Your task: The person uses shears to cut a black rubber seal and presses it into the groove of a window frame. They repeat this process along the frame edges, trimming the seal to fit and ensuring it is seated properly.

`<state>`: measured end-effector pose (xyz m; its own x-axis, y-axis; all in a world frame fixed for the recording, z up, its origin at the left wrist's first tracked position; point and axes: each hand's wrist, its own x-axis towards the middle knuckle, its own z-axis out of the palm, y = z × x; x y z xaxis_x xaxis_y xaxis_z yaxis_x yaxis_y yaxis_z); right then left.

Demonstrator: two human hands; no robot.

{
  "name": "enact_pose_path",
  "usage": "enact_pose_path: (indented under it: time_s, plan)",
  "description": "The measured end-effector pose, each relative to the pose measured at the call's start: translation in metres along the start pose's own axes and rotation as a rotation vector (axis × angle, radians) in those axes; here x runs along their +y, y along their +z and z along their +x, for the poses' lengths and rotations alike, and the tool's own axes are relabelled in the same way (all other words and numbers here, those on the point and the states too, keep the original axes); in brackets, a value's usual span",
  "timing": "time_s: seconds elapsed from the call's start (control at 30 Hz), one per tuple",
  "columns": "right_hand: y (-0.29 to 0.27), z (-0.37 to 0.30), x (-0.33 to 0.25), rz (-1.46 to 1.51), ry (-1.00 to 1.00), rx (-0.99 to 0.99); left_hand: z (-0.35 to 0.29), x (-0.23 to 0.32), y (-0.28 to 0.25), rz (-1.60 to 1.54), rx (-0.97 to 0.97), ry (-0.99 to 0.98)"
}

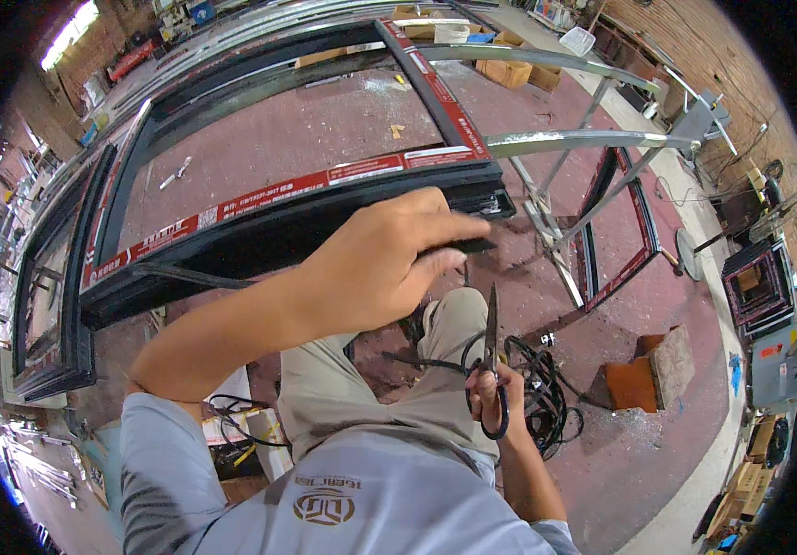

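My left hand (398, 254) reaches across to the near right corner of a black window frame (288, 227) with red printed film on its face. Its finger and thumb close around the end of a black rubber strip (471, 247) beside that corner; the other fingers are partly hidden. Left of my forearm, a loose length of black strip hangs along the frame's near side. My right hand (498, 398), low in front of my right thigh, grips a pair of scissors (492, 333) by the dark handles, blades pointing up and away from me.
Curved metal rails (593, 141) of a stand extend right from under the frame. A tangle of black strip (546, 393) lies on the floor by my right hand, near an orange-brown block (634, 384). More frames stand at left and right, with cardboard boxes (505, 72) at the back.
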<state>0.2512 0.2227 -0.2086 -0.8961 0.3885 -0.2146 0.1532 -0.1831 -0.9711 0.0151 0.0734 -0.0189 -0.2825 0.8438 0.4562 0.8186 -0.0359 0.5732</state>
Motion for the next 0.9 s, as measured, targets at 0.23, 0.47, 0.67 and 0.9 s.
enact_pose_path:
  time_s: [0.23,0.47,0.67,0.9]
  plan:
    - [-0.012,0.014,0.034,-0.012,0.049,-0.014,0.048,-0.022,0.016,0.373,0.31,0.122]
    - [-0.02,0.021,0.066,-0.094,0.04,-0.011,0.063,-0.028,0.017,0.483,0.335,0.044]
    - [-0.022,0.022,0.067,-0.039,0.112,-0.084,0.072,-0.038,0.011,0.366,0.252,-0.155]
    - [-0.017,0.025,0.07,0.013,0.078,-0.105,0.074,-0.043,0.01,0.391,0.197,-0.319]
